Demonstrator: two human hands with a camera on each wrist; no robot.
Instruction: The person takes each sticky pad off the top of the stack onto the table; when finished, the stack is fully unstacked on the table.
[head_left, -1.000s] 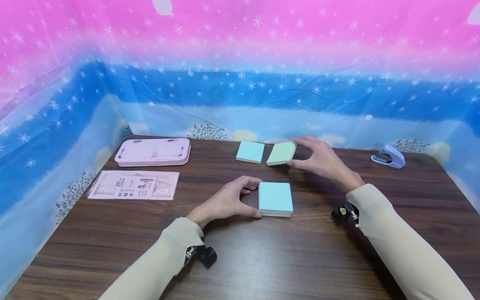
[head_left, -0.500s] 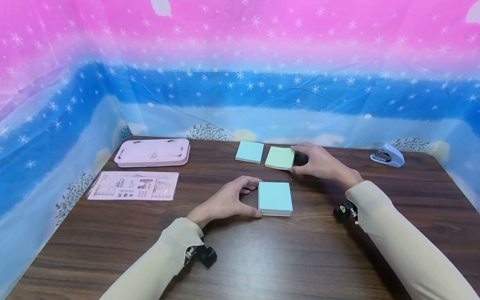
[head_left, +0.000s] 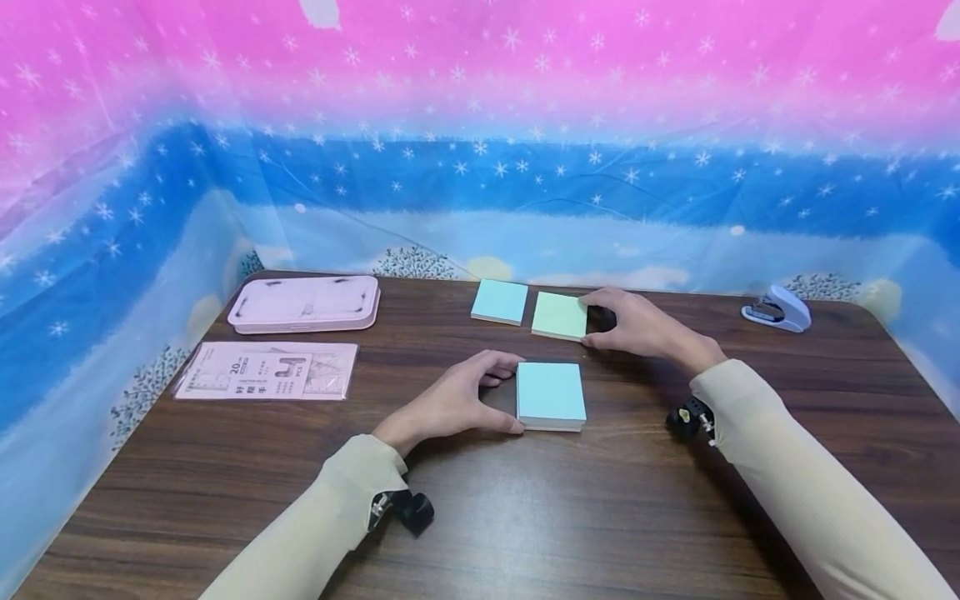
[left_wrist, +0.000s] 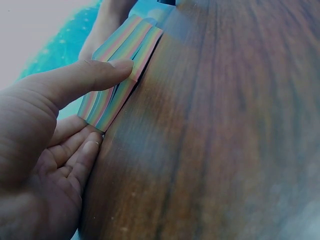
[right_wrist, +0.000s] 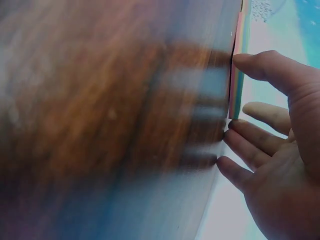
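In the head view my left hand [head_left: 453,398] holds the left side of a stack of sticky note pads [head_left: 551,392], light blue on top. Its thumb lies at the near corner and its fingers at the far one; the left wrist view shows the striped edges of the stacked pads [left_wrist: 127,42]. Farther back, my right hand [head_left: 637,323] holds a yellow-green sticky note pad [head_left: 558,315] by its right side, thumb at the near corner, index finger at the far one. A light blue sticky note pad [head_left: 499,301] lies just left of it, with a narrow gap between them.
A pink tin case [head_left: 303,303] lies at the table's back left, with a pink flat packet [head_left: 267,371] in front of it. At the back right stands a small pale stapler [head_left: 778,309]. Patterned cloth [head_left: 450,183] rises behind the wooden table [head_left: 480,517].
The yellow-green pad, tilted a second ago, has come down flat beside the blue pad in my right hand. My left hand and the stack have stayed in place.
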